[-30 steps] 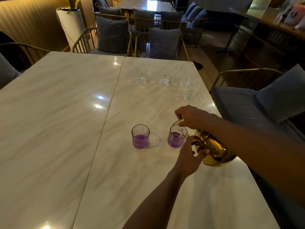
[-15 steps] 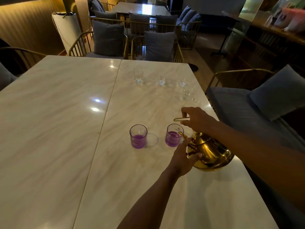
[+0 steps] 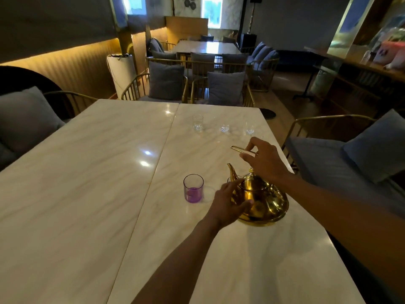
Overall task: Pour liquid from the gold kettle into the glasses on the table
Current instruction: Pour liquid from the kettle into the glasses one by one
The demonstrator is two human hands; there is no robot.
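Observation:
The gold kettle (image 3: 265,200) stands upright on the marble table (image 3: 87,183), spout pointing away from me. My right hand (image 3: 266,160) is above the lid, fingers curled round the thin gold handle (image 3: 237,149). The palm of my left hand (image 3: 230,204) lies against the kettle's near left side, fingers spread. A glass with purple liquid (image 3: 193,191) stands left of the kettle. The second purple glass is almost wholly hidden behind my left hand and the spout. Three clear glasses stand further back: (image 3: 198,122), (image 3: 224,128), (image 3: 249,131).
A seam (image 3: 157,167) runs between the two marble tabletops. Gold-framed chairs with grey cushions ring the table, one close on the right (image 3: 350,159) and two at the far end (image 3: 166,84). Another table with chairs stands behind.
The kettle has swung back from its tilt over the right purple glass to upright on the table. My left hand slid onto its side. That glass is now hidden.

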